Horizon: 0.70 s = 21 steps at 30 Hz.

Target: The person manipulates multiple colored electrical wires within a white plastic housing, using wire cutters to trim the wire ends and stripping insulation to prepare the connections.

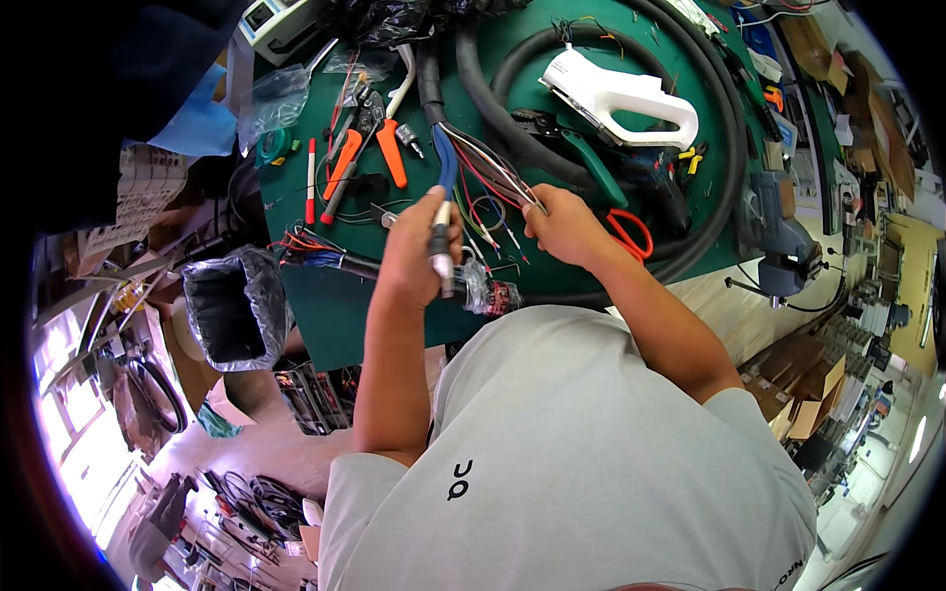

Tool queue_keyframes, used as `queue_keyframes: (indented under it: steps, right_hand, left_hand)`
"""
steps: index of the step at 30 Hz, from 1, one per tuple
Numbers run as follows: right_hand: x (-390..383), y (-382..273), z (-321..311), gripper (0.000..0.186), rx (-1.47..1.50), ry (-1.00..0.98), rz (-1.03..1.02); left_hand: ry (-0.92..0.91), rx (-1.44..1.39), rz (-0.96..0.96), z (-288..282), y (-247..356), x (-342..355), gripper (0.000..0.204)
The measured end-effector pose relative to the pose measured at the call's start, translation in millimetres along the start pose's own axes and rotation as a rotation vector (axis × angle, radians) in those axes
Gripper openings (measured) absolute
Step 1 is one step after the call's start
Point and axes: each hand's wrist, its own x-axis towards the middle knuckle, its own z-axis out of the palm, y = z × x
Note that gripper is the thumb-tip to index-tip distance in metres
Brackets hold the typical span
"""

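While our left hand [419, 246] grips a blue cable [446, 172] at the green surface's [345, 315] middle, our right hand [564, 225] at three o'clock pinches thin wires [498, 175] fanning from it, near red scissors [631, 234].

A white handheld housing [616, 98] lies inside a black hose coil [601, 59]; orange-handled pliers [392, 148], red scissors [631, 231], lined bin [232, 305].

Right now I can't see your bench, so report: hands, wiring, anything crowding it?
Left hand gripping blue-sleeved cable end. Right hand pinching loose wires. Orange-handled pliers, red scissors, black hose close around on green mat.
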Motion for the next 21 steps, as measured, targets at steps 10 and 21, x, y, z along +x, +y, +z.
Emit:
queue_keyframes:
  steps: [10, 21]
  right_hand:
    - [-38.6, -39.3, 7.7, 0.072, -0.522, 0.305, -0.871]
    - [-1.6, -76.1, -11.4, 0.023, -0.178, 0.363, -0.847]
  left_hand:
    - [0.018, 0.079, 0.058, 41.5, -7.6, 3.3, 0.044]
    - [0.354, 0.5, 0.376, 5.2, -25.0, 42.2, 0.036]
